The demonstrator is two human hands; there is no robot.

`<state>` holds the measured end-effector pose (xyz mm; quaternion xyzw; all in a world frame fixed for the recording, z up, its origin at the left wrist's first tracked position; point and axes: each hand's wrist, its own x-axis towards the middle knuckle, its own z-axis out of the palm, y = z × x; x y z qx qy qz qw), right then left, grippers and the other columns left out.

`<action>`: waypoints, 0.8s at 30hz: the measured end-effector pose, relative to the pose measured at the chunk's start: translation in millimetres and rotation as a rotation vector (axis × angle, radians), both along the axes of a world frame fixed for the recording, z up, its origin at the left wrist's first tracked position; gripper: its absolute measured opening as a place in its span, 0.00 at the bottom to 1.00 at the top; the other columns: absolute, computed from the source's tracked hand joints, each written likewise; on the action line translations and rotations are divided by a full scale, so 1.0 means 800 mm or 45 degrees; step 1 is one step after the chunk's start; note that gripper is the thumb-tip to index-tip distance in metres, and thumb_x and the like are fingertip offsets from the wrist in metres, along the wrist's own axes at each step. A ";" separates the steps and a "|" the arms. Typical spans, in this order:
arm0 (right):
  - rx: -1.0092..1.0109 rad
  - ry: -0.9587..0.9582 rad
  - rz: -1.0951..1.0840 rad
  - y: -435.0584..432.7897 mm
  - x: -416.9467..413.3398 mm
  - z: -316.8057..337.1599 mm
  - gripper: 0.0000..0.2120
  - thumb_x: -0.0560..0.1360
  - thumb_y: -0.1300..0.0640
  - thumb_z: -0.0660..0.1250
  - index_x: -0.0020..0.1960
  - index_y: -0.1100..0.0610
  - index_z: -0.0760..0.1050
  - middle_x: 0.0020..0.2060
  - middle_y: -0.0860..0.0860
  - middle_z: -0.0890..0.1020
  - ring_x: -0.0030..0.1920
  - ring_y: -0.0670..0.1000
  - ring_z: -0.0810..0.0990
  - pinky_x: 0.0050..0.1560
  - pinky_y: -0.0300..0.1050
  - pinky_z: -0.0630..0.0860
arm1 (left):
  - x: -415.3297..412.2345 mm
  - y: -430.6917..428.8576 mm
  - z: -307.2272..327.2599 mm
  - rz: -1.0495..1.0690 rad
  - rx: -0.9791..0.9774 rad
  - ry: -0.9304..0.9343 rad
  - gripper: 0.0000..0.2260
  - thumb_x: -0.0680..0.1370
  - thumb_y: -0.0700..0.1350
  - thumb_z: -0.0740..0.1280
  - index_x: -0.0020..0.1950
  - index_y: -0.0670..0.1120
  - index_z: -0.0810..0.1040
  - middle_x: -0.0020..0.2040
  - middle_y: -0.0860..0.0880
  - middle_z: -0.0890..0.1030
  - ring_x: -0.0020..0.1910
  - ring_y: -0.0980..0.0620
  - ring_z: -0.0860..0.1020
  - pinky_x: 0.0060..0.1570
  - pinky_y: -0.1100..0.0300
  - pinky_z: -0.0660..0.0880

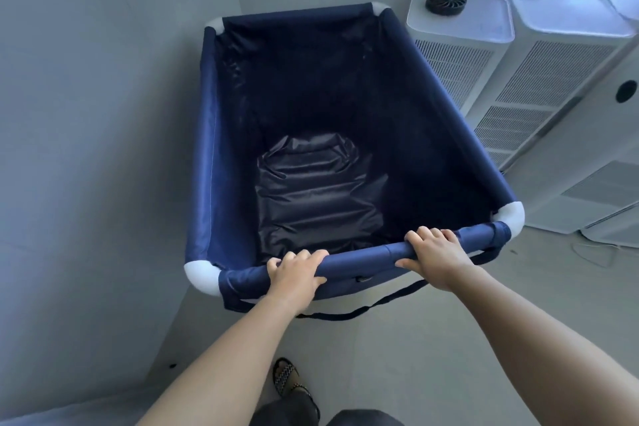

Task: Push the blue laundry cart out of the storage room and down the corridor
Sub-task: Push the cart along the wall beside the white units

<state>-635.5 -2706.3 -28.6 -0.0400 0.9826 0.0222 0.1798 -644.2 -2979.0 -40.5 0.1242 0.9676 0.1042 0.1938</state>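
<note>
The blue laundry cart [207, 156] is a deep navy fabric bin on a frame with white corner joints, standing right in front of me with its far end in a room corner. It holds nothing but its dark creased fabric bottom. My left hand [295, 275] grips the near top rail left of centre, fingers curled over it. My right hand [437, 258] grips the same rail nearer the right white corner. A dark strap hangs below the near rail.
A grey wall [96, 149] runs close along the cart's left side. Several white air purifier units [460, 45] stand tight against its right side and beyond. Pale floor [397, 356] lies under me, with my sandalled foot [290, 380] below the cart.
</note>
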 end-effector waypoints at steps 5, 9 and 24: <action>-0.033 0.003 0.009 0.003 0.047 -0.004 0.25 0.75 0.33 0.52 0.60 0.51 0.66 0.54 0.50 0.74 0.57 0.54 0.72 0.62 0.51 0.62 | 0.053 0.004 0.004 0.072 -0.010 0.027 0.15 0.78 0.54 0.60 0.65 0.61 0.65 0.58 0.55 0.74 0.59 0.49 0.70 0.60 0.50 0.60; -0.062 0.025 0.034 0.009 0.097 -0.009 0.26 0.74 0.32 0.52 0.60 0.52 0.67 0.54 0.51 0.73 0.56 0.54 0.72 0.61 0.52 0.62 | 0.111 0.008 0.003 0.094 -0.028 0.124 0.17 0.76 0.61 0.59 0.64 0.60 0.66 0.55 0.56 0.75 0.57 0.50 0.72 0.60 0.50 0.60; -0.088 0.082 0.049 0.014 0.299 -0.021 0.26 0.74 0.32 0.53 0.60 0.51 0.67 0.52 0.49 0.73 0.54 0.53 0.71 0.62 0.51 0.63 | 0.309 0.010 -0.006 0.121 -0.040 0.132 0.15 0.77 0.62 0.58 0.63 0.62 0.67 0.53 0.58 0.74 0.56 0.53 0.70 0.61 0.51 0.58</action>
